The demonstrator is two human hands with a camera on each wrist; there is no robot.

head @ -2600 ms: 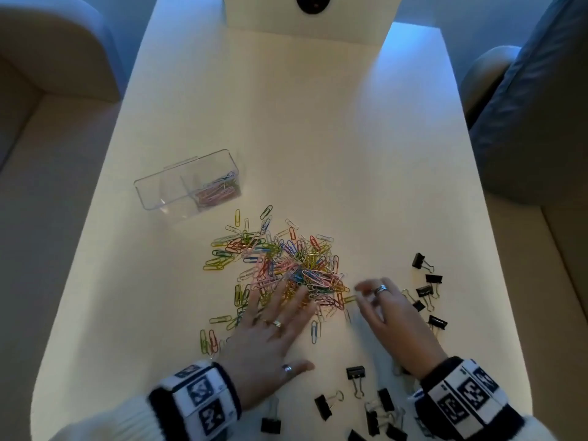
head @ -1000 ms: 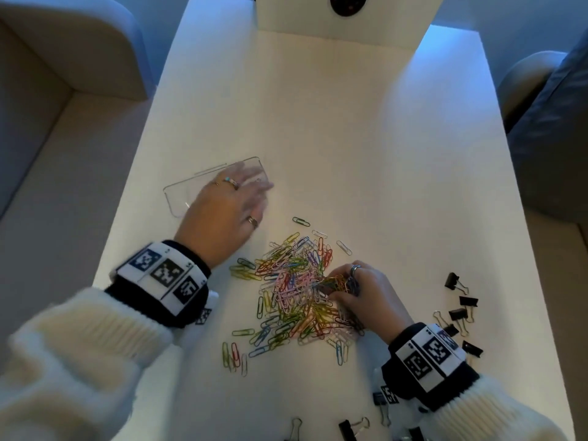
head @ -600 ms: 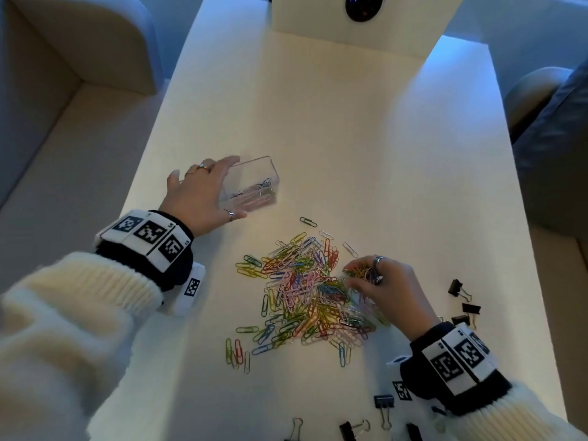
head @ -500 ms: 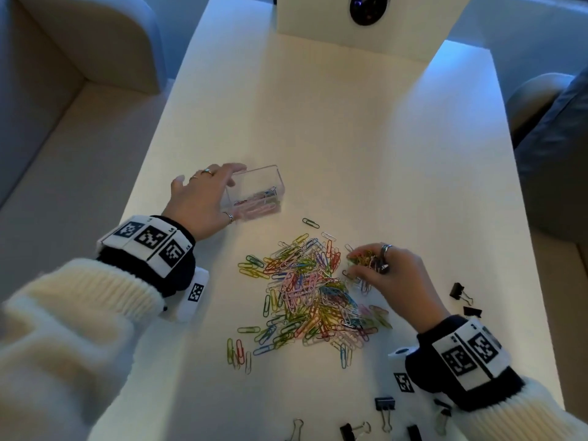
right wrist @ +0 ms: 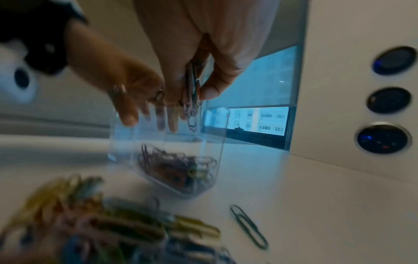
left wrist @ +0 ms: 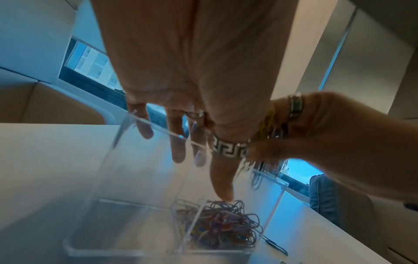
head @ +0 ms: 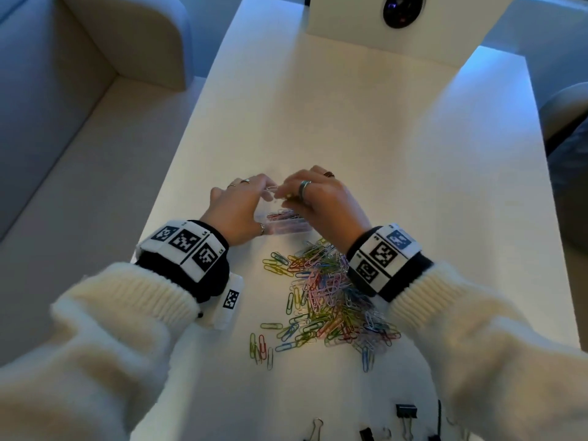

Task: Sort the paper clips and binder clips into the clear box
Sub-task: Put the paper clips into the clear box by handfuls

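Observation:
The clear box (head: 286,226) stands on the white table just beyond a pile of coloured paper clips (head: 327,300). My left hand (head: 259,205) grips the box, with its fingers (left wrist: 178,142) over the far wall and its thumb at the near side. Several paper clips (left wrist: 219,226) lie in the box's right compartment; the left compartment looks bare. My right hand (head: 286,198) hovers over the box and pinches a small bunch of paper clips (right wrist: 192,92) between thumb and fingers. Black binder clips (head: 405,412) lie near the table's front edge.
A white stand with dark round lenses (head: 404,11) rises at the table's far end. A pale sofa (head: 95,58) runs along the left side and a grey chair (head: 566,122) is on the right. One loose paper clip (right wrist: 248,226) lies right of the pile.
My right hand picked a bunch of paper clips out of the pile and carried it up over the box. My left hand went to the box, took hold of it and keeps holding it.

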